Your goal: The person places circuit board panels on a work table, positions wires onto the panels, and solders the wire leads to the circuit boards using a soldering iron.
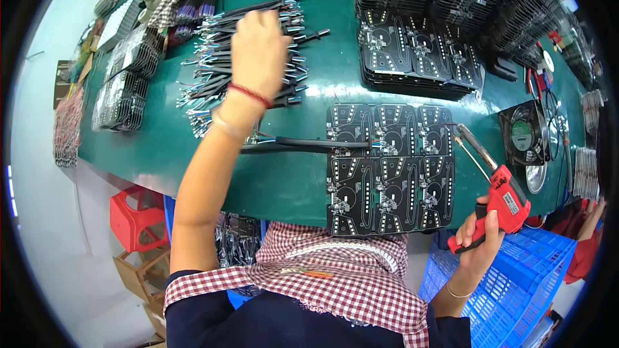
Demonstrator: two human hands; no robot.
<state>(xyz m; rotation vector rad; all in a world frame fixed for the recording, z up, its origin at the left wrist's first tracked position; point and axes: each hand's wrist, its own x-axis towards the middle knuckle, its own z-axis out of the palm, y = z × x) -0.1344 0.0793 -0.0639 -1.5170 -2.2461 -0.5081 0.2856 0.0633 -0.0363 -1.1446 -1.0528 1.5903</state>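
My left hand (pixel 259 51) reaches over a pile of black-sleeved cables (pixel 216 61) at the far left of the green table. Its fingers are curled down onto the cables, and their tips are hidden. In my right hand (pixel 480 235) is a red soldering gun (pixel 508 200), with its metal tip near the right edge of a black circuit board panel (pixel 390 194). That panel lies flat at the table's near edge, divided into several boards with white pads. One black-sleeved cable (pixel 296 144) lies from the left onto the panel's upper row, its wire ends among the boards.
Stacked black panels (pixel 419 51) fill the back right. A small fan (pixel 521 130) stands to the right beside wires. Below the table edge are a blue crate (pixel 516 277) and a red stool (pixel 135 219). Stacked trays (pixel 122 100) sit far left.
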